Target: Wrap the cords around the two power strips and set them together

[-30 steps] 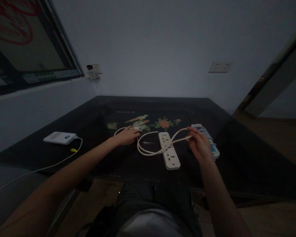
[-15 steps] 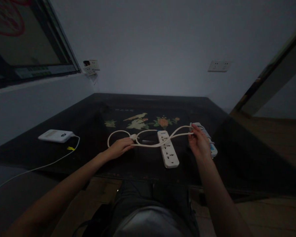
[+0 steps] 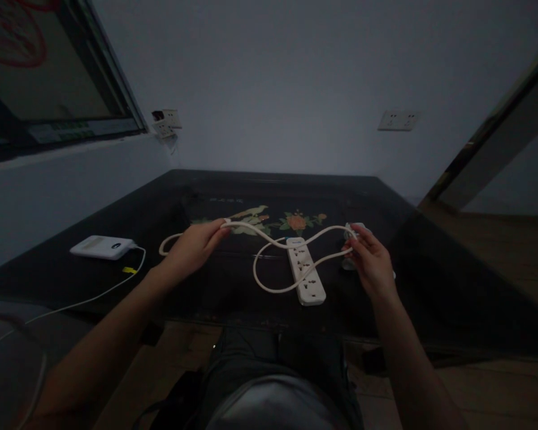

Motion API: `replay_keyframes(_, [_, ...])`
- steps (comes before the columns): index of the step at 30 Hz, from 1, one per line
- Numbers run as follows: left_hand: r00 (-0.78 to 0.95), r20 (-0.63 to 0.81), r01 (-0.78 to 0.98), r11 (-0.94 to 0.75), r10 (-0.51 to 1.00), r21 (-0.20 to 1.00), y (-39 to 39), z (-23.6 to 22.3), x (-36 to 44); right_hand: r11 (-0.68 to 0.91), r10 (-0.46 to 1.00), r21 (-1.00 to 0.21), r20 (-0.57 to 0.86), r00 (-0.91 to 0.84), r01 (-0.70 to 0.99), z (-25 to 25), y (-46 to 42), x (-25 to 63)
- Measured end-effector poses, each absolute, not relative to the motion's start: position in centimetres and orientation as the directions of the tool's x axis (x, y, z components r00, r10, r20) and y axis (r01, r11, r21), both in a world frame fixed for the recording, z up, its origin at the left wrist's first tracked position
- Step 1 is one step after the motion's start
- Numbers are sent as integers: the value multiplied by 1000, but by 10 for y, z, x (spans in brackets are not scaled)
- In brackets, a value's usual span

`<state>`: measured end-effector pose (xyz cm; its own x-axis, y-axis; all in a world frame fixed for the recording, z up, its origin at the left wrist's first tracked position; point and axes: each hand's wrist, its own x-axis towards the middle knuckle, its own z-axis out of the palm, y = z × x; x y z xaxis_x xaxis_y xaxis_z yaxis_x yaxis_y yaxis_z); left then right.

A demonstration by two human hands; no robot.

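Observation:
A white power strip (image 3: 312, 285) lies on the dark table, its sockets facing up. Its white power cord (image 3: 274, 291) leaves the far end and loops across the strip. My left hand (image 3: 197, 245) is closed on the cord, left of the strip and above the table. Farther left, a bend of cord shows beside that hand. At the right, my right hand (image 3: 371, 258) pinches the doubled cord between thumb and fingers. Behind it lies a second power strip (image 3: 355, 227), mostly hidden by the hand. The cord's plug cannot be made out.
On the left of the painted table (image 3: 233, 298) lies a white power bank (image 3: 102, 246) with a thin white cable (image 3: 96, 294) running off the edge. A yellow tag (image 3: 129, 270) is near it. Wall sockets (image 3: 398, 120) and a window stand beyond the table.
My left hand has lifted and moved away from me, drawing the cord with it. The loop over the strip has changed shape. My right hand has shifted slightly right, still gripping the cord.

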<state>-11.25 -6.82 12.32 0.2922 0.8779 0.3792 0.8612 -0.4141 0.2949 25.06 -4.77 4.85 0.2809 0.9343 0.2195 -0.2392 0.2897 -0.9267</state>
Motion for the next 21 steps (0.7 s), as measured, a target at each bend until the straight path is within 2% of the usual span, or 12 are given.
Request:
replay_keyframes(5, [204, 452, 903, -345, 868, 255, -55, 170, -105, 157, 986, -957, 136, 101, -242, 58, -61, 252])
replay_keyframes(11, [207, 485, 845, -405, 850, 349, -37, 182, -103, 80, 996, -964, 90, -26, -252, 60, -76, 250])
replay_keyframes(15, [234, 429, 767, -437, 872, 470, -31, 174, -103, 30, 995, -970, 52, -87, -240, 52, -83, 251])
replay_keyframes(21, [386, 190, 533, -387, 902, 752, -34, 159, -96, 60, 996, -931, 82, -47, -359, 44, -88, 254])
